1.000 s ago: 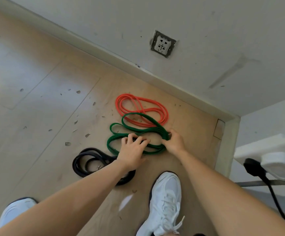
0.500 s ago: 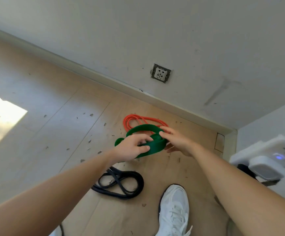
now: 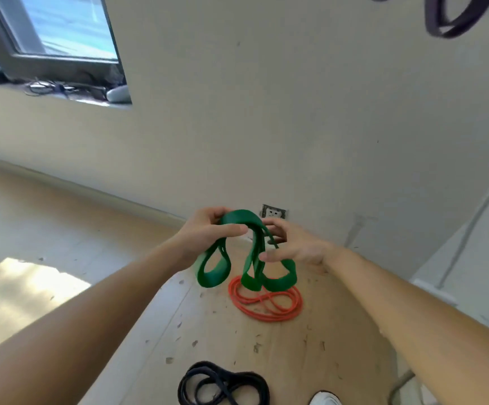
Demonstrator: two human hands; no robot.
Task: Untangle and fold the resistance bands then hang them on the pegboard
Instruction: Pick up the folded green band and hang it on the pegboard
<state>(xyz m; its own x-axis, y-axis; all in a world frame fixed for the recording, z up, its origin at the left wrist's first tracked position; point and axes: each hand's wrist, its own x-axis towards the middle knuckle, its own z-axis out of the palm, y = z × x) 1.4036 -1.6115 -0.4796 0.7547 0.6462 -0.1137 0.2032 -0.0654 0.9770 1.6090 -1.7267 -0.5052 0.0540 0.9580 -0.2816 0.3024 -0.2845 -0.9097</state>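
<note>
— Above the floor [image 3: 61, 229], what do you see in the hands?

— From my screen, I see the green band [image 3: 238, 252] lifted clear of the wood, held up in front of the wall socket [image 3: 274, 213]. The left hand [image 3: 208, 235] is closed on the top of the band, thumb over the front and fingers curled behind. One loop hangs down below that hand.

— And the right hand?

— The right hand [image 3: 293, 247] is just beside it, fingers partly spread, thumb and fingers touching the band's right strands. I cannot tell whether it truly pinches them. Two more loops droop under it.

— Where are the others?

— I see the orange band [image 3: 266, 305] lying coiled on the floor below the green loops. The black band [image 3: 222, 384] lies nearer, tangled, by a white shoe [image 3: 325, 400]. A dark band [image 3: 456, 16] hangs at the top right; what it hangs from is out of view.
</note>
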